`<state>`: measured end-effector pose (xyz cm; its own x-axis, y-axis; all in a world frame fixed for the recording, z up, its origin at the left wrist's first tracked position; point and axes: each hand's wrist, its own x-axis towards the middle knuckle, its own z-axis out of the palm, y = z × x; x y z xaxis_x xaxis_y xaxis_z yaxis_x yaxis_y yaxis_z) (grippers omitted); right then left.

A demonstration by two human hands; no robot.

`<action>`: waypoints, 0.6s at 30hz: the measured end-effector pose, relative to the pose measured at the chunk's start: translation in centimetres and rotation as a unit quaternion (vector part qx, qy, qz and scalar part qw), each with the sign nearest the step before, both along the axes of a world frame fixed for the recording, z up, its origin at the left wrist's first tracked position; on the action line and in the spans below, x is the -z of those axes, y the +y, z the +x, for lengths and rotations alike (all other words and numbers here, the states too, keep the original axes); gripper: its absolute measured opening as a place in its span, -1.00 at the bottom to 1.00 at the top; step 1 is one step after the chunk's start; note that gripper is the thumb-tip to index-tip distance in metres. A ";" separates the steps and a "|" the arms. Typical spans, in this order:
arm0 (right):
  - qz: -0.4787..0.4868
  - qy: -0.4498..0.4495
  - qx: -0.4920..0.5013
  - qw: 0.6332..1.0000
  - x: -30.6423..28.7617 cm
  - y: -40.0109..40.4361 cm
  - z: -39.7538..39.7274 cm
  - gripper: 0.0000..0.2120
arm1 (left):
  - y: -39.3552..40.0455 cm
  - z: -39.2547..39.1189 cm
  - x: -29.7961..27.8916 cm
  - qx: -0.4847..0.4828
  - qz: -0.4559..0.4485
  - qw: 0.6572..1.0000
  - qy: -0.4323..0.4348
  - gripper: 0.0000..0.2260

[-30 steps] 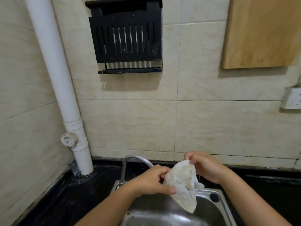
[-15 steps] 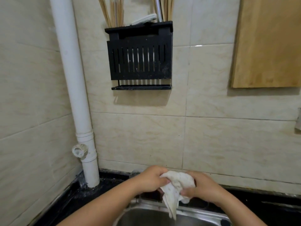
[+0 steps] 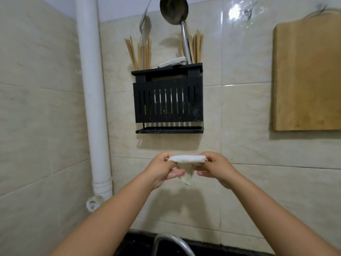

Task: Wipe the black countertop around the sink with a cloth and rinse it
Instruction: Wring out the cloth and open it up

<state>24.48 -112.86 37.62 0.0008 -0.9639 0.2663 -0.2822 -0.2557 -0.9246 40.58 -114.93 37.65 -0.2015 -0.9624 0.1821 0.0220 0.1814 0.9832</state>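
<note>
Now both hands: left hand, right hand pinch cloth aloft.

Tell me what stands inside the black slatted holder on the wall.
The black slatted wall holder holds two bundles of wooden chopsticks, a steel ladle, a metal spatula and a white handle. Their lower ends are hidden behind its front.

black countertop, faucet rising over it

faucet and cutting board cropped
</note>
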 end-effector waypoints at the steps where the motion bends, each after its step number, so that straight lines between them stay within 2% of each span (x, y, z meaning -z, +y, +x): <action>1: -0.040 0.021 0.012 0.999 -0.6 -0.6 0.2 -0.77 | -0.7 0.1 -0.5 -0.016 -0.033 0.999 -0.003 -0.80; 4: -0.188 0.151 0.061 0.969 -2.4 -2.2 0.4 -0.74 | -2.4 0.7 -1.7 -0.082 -0.187 0.975 -0.090 -0.78; 7: -0.294 0.260 0.081 0.916 -3.8 -4.0 0.1 -0.71 | -3.7 1.0 -2.6 -0.126 -0.319 0.920 -0.187 -0.76; 11: -0.299 0.362 0.086 0.879 -4.8 -7.5 -0.4 -0.70 | -6.7 1.1 -3.6 -0.143 -0.392 0.862 -0.287 -0.79; 15: -0.285 0.444 0.109 0.843 -5.3 -9.5 -0.6 -0.69 | -8.9 0.4 -3.8 -0.152 -0.395 0.826 -0.373 -0.72; 18: -0.259 0.452 0.106 0.847 -5.9 -10.4 -0.9 -0.68 | -9.5 -0.3 -4.2 -0.168 -0.406 0.791 -0.425 -0.71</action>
